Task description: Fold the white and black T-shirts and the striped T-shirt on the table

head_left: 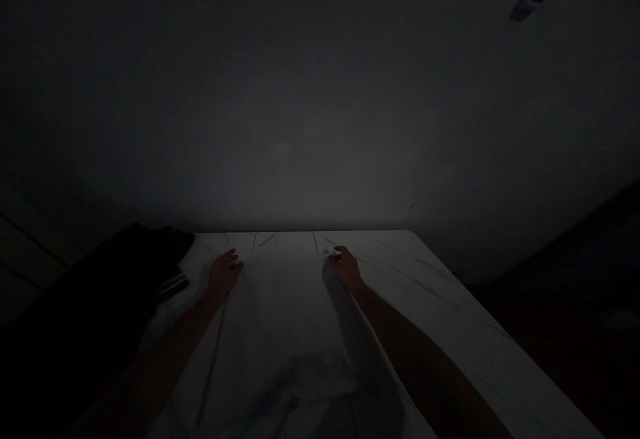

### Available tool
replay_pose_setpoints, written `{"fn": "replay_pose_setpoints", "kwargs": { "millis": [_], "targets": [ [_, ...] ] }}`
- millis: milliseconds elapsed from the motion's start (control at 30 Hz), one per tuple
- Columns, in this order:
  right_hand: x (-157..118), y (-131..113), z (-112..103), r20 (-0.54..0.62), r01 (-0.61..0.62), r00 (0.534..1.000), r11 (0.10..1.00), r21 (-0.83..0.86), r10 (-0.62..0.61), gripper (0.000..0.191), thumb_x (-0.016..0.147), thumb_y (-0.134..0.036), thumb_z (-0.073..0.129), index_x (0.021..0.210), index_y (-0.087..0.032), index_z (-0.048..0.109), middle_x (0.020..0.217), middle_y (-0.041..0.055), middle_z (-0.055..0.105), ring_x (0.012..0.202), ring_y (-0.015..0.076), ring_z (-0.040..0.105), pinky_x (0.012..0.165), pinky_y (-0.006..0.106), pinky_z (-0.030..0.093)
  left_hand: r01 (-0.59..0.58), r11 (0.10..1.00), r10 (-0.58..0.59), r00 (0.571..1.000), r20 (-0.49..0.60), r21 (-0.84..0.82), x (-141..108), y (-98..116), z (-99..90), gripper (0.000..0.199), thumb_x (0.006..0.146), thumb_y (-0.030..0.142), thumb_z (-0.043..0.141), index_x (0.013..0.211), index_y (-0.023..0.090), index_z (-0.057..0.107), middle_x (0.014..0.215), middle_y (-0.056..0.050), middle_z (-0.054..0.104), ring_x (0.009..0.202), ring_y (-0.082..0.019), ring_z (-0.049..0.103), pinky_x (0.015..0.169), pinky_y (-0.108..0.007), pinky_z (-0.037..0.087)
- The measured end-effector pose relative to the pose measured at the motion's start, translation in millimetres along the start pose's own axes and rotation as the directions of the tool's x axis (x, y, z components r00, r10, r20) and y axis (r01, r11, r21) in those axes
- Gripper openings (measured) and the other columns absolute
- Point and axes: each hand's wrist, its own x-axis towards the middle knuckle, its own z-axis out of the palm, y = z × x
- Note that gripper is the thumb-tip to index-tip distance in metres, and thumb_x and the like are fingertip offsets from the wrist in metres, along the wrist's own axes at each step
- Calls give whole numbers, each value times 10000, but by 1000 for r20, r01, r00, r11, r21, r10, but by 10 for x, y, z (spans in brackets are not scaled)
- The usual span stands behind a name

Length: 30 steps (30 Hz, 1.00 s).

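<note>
The scene is very dim. My left hand (225, 273) rests palm down near the far edge of a white marble-patterned table (440, 299), its fingers apart and holding nothing. My right hand (345, 269) lies farther right, its fingers curled around or beside a small pale object (336, 255) too dark to identify. Between my hands, a thin pale sheet or cloth (280, 332) seems to lie on the tabletop. A grey strip (363, 359) runs from my right hand toward me, either a fold or a shadow.
A dark folded fabric (125, 272) with a striped band (173, 287) lies at the table's left corner, close to my left hand. A plain wall (300, 125) rises behind the table. A small wall-mounted fitting (530, 0) sits high at the right.
</note>
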Motion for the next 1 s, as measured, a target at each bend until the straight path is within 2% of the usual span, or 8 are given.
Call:
{"fn": "replay_pose_setpoints", "kwargs": {
  "millis": [100, 200, 333, 467, 600, 733, 867, 1000],
  "targets": [
    [-259, 89, -185, 17, 4, 1000, 998, 55, -5, 455, 851, -297, 559, 1285, -163, 588, 1117, 107, 722, 880, 203, 702, 822, 327, 528, -29, 999, 29, 1000, -12, 32, -235, -113, -209, 586, 725, 321, 622, 1285, 146, 623, 1202, -136, 720, 961, -255, 723, 869, -375, 578],
    [-785, 357, -448, 107, -5, 994, 994, 111, -7, 427, 871, -391, 523, 1239, -190, 604, 1031, 80, 733, 767, 185, 694, 707, 300, 529, -90, 982, 80, 995, 62, 168, -811, -322, -589, 522, 731, 465, 594, 1147, 162, 685, 1079, -122, 756, 905, -273, 732, 864, -389, 578],
    [-1642, 696, -770, 303, -97, 952, 987, 130, 54, 451, 881, -576, 485, 1011, -195, 688, 848, 66, 731, 737, 203, 680, 633, 288, 488, 35, 967, -96, 968, 233, 254, -1800, -491, -1046, 446, 739, 587, 555, 955, 235, 725, 988, -76, 788, 940, -293, 740, 866, -374, 575],
    [-2166, 728, -907, 472, -204, 876, 964, 169, 103, 527, 880, -652, 465, 954, -180, 686, 760, 49, 704, 635, 184, 632, 555, 279, 437, 172, 964, -233, 916, 326, 205, -2418, -381, -1154, 458, 696, 634, 582, 910, 254, 723, 937, -72, 789, 857, -296, 746, 754, -365, 591],
    [-2300, 652, -882, 482, -278, 867, 925, 258, 126, 479, 803, -630, 571, 979, -189, 639, 673, 7, 650, 547, 150, 564, 503, 258, 398, 297, 944, -329, 868, 372, 142, -2562, -239, -1051, 582, 655, 685, 587, 981, 209, 665, 724, -53, 735, 613, -253, 687, 550, -343, 537],
    [-2336, 624, -845, 449, -336, 881, 864, 376, 147, 458, 773, -637, 593, 933, -207, 585, 558, -46, 555, 476, 127, 494, 455, 240, 356, 318, 948, -299, 880, 370, 12, -2579, -250, -964, 664, 662, 684, 603, 1101, 186, 593, 578, 12, 640, 477, -188, 582, 455, -279, 426],
    [-2375, 617, -853, 495, -370, 856, 843, 390, 147, 453, 744, -650, 611, 832, -210, 550, 543, -41, 557, 461, 119, 501, 449, 233, 364, 326, 945, -300, 901, 313, -34, -2598, -279, -903, 594, 654, 680, 586, 1006, 201, 589, 609, 0, 647, 453, -153, 543, 427, -246, 370],
    [-2391, 641, -847, 552, -375, 827, 838, 396, 109, 472, 752, -643, 596, 886, -190, 589, 604, -14, 610, 497, 138, 565, 469, 245, 407, 396, 917, -356, 867, 348, -50, -2576, -247, -865, 599, 603, 721, 595, 925, 217, 567, 457, 53, 519, 390, -152, 476, 390, -241, 322]
  ]
}}
